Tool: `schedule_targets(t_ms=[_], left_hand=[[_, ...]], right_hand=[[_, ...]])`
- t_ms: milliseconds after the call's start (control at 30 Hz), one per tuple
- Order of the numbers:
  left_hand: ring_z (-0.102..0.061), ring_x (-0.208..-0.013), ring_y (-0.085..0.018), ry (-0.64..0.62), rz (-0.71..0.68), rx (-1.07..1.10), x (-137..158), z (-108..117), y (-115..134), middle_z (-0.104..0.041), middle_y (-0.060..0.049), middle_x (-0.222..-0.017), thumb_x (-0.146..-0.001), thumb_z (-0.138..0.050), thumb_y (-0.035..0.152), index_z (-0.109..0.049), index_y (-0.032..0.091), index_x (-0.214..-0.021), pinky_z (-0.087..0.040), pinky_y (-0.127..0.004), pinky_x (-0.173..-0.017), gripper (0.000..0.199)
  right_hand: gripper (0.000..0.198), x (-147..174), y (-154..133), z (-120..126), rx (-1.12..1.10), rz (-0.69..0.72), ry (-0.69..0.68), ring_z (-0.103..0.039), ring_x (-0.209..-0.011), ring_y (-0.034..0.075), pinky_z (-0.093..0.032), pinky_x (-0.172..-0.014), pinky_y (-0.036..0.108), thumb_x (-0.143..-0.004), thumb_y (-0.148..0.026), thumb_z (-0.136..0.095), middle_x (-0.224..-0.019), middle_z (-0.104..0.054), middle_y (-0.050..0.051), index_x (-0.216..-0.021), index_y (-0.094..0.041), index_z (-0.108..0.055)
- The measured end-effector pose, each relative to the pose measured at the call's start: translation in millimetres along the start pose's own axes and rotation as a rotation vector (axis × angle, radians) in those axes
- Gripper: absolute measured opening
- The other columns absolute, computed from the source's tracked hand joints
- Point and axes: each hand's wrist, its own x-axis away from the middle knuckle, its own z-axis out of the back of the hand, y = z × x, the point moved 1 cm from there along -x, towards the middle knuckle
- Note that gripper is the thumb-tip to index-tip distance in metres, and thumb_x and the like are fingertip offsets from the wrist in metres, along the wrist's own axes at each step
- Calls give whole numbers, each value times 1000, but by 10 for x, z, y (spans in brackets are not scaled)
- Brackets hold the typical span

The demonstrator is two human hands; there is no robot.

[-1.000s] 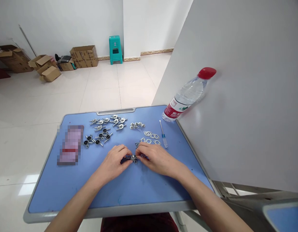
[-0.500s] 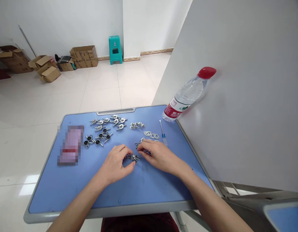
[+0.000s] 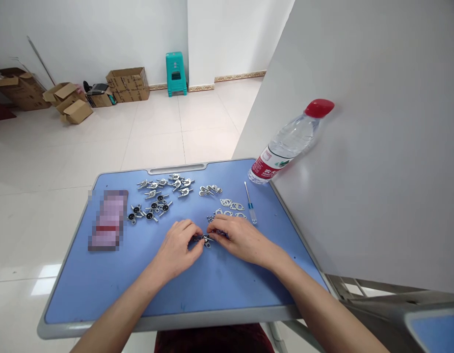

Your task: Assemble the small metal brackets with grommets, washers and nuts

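My left hand pinches a small metal fitting with thin side tubes, low over the blue table. My right hand comes to the fitting's right side, thumb and fingers closed together at its top. Whatever those fingertips hold is too small or hidden to make out. Partly behind my right hand lie a pile of small screws and several flat metal plates. Farther left are several similar fittings with black discs and several with open brackets.
A blue-handled screwdriver lies at the right, near a water bottle against the grey panel. Small metal levers lie at the back. A blurred purple object is on the left. Cardboard boxes and a teal stool stand beyond.
My right hand has moved slightly left, bringing its fingertips onto the fitting. My left hand keeps its grip, its thumb a little higher.
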Motion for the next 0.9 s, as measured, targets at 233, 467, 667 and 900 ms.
schedule_targets(t_ms=[233, 467, 667, 900], left_hand=[[-57, -80, -18, 23, 6, 9, 21, 24, -12, -60, -2, -92, -85, -53, 13, -57, 21, -98, -44, -31, -73, 16], [-57, -87, -20, 33, -73, -89, 16, -32, -3, -62, -3, -98, -84, -66, 22, -58, 20, -98, -45, -34, -76, 17], [-56, -84, -19, 31, -83, -84, 5, -71, 14, -62, -2, -93, -85, -62, 13, -58, 20, -93, -44, -33, -74, 11], [-57, -84, -19, 26, -51, -56, 7, -36, 31, -62, -2, -92, -82, -57, 10, -59, 21, -95, -44, -32, -74, 17]], right_hand=[[14, 12, 16, 7, 0, -8, 37, -58, -72, 14, -39, -66, 25, -90, -11, -54, -85, -65, 2, -92, -18, -66], [18, 42, 30, 21, 59, -69, 3, -61, -75, 15, -37, -64, 24, -89, -9, -54, -89, -67, 3, -92, -20, -67], [17, 48, 19, -3, 93, -52, -34, -59, -69, 14, -32, -59, 25, -89, -10, -53, -88, -67, 2, -90, -20, -67], [15, 75, 13, -5, 90, -30, -55, -59, -69, 14, -30, -58, 25, -90, -13, -53, -89, -68, 2, -90, -20, -67]])
